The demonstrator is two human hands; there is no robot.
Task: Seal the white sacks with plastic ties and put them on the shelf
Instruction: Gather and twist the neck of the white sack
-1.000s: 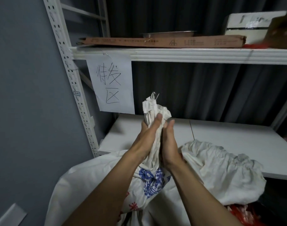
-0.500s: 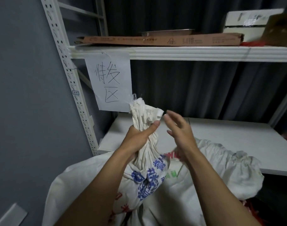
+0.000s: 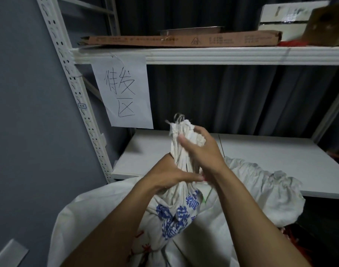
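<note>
My left hand (image 3: 170, 177) is clenched low round the gathered neck of the white sack (image 3: 176, 214) and my right hand (image 3: 202, 151) is wrapped round it higher up; the sack is in front of the lower shelf (image 3: 271, 158), not yet on it. I see no plastic tie, so one hand would probably have to let go to fetch one. The bunched mouth could then loosen or slip through a single grip.

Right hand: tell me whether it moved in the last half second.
Yes. The right hand went left, toward the paper sign, and now grips the sack neck.
</note>
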